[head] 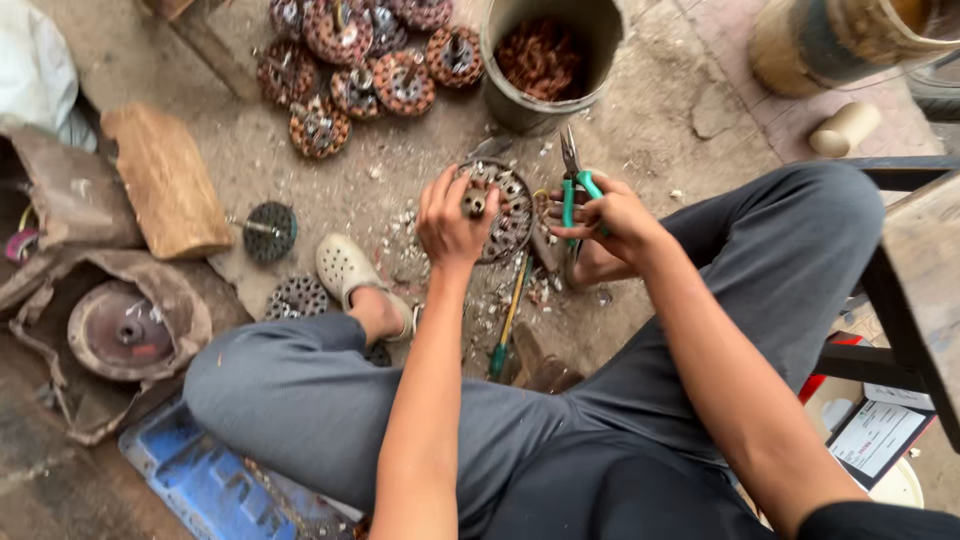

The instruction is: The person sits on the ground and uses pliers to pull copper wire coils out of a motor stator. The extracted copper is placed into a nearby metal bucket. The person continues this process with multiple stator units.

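My left hand (450, 222) grips a round metal motor core (503, 210) with copper windings, holding it upright on the ground by its hub. My right hand (610, 215) holds green-handled pliers (573, 185), jaws pointing up, just to the right of the core. I sit with both knees apart, grey trousers, a pale clog (345, 268) on my left foot. A green-handled screwdriver (508, 325) lies on the ground below the core.
A pile of wound motor cores (355, 55) lies at the top. Beside it stands a grey bucket (545, 55) holding copper wire. Stripped cores (270, 230) and a wooden block (165, 180) lie left. A blue crate (205, 480) is lower left; a wooden stool (920, 280) right.
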